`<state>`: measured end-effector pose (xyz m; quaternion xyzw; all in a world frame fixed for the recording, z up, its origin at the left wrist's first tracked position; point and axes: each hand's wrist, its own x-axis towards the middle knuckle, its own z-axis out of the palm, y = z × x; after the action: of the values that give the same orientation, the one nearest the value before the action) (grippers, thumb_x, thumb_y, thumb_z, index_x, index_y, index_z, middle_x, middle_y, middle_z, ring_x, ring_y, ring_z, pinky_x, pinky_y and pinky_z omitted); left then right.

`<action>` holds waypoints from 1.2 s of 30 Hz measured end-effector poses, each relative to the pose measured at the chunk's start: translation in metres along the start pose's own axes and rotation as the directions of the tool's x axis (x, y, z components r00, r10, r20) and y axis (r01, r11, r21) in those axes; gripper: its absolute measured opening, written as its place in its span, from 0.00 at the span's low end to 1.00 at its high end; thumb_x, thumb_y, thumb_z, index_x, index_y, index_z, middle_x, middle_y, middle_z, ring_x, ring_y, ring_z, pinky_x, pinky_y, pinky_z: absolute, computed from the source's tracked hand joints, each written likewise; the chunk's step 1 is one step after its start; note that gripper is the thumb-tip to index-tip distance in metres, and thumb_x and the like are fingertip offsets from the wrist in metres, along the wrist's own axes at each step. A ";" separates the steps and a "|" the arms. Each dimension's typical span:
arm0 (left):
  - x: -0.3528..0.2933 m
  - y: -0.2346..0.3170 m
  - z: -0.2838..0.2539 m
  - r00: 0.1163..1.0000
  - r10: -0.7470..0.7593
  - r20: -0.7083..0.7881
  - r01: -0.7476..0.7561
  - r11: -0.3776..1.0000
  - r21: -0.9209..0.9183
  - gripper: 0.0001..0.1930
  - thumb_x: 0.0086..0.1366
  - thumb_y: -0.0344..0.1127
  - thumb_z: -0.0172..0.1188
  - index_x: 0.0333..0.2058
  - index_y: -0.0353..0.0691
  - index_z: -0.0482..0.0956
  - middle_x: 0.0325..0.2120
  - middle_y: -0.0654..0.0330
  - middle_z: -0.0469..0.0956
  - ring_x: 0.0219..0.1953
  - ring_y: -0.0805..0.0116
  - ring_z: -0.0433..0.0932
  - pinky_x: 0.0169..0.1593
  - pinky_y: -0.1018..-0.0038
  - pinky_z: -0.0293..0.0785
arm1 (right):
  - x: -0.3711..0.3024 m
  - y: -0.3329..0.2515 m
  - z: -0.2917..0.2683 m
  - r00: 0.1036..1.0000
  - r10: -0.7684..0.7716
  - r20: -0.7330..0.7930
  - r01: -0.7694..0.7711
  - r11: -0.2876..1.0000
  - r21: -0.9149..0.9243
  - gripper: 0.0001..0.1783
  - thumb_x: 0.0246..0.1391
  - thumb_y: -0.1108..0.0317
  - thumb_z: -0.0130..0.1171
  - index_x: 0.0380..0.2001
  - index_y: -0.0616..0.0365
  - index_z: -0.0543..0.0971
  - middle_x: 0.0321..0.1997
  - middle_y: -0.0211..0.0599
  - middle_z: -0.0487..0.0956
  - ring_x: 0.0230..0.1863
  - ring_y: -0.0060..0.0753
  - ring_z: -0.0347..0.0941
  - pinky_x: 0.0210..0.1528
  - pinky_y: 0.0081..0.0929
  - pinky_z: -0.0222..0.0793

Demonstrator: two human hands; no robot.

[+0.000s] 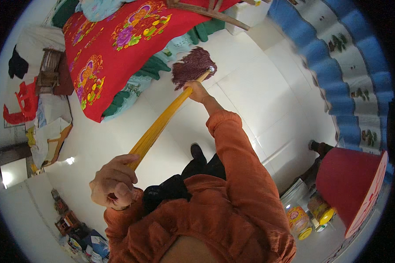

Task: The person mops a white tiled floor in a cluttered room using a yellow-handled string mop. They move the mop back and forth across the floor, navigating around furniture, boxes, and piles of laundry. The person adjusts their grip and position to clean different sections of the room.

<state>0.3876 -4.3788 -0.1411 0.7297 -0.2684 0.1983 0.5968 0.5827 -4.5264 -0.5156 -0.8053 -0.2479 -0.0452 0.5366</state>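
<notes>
A mop with a long yellow handle point(159, 125) runs from my lower left up to the far middle of the view. Its dark purple, shaggy head point(191, 65) lies on the white tiled floor point(245, 94), close to the hanging cloth of the bed. My left hand point(114, 180) is wrapped round the top end of the handle, near my body. Further down, close to the mop head, my right hand point(196, 91) grips the same handle with that arm stretched out.
A bed with a red flowered cover point(118, 48) stands at the far left, and a wooden chair point(210, 12) is beyond it. Blue and white curtains point(338, 52) hang at the right. At the lower right are a red round-topped object point(349, 184) and plastic jars point(298, 221).
</notes>
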 end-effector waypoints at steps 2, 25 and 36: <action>0.005 0.000 0.008 1.000 -0.008 -0.009 0.007 0.999 -0.053 0.07 0.54 0.32 0.52 0.20 0.42 0.65 0.10 0.65 0.64 0.10 0.74 0.63 0.17 0.77 0.67 | -0.022 -0.003 -0.017 0.991 0.009 -0.131 -0.012 1.000 -0.019 0.08 0.33 0.82 0.54 0.22 0.59 0.73 0.25 0.40 0.74 0.31 0.44 0.70 0.35 0.32 0.65; 0.024 0.035 -0.018 0.993 -0.063 0.102 0.109 0.827 -0.552 0.17 0.56 0.44 0.58 0.19 0.46 0.59 0.08 0.71 0.59 0.09 0.81 0.59 0.16 0.87 0.61 | -0.221 -0.133 -0.009 0.764 0.222 -0.606 -0.367 0.922 -0.125 0.14 0.31 0.81 0.56 0.27 0.56 0.71 0.22 0.35 0.72 0.26 0.43 0.68 0.32 0.36 0.60; -0.038 -0.010 0.127 0.950 -0.080 0.302 0.261 0.736 -0.625 0.15 0.57 0.41 0.55 0.19 0.45 0.59 0.07 0.71 0.58 0.08 0.80 0.57 0.16 0.85 0.61 | -0.310 -0.007 -0.187 0.832 0.267 -0.486 -0.427 0.867 -0.256 0.12 0.31 0.80 0.56 0.25 0.57 0.73 0.29 0.41 0.74 0.36 0.48 0.69 0.39 0.39 0.63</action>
<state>0.3605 -4.4953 -0.1978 0.5136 -0.3267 -0.0602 0.7911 0.3454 -4.7988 -0.5365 -0.8892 0.0433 -0.1676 0.4235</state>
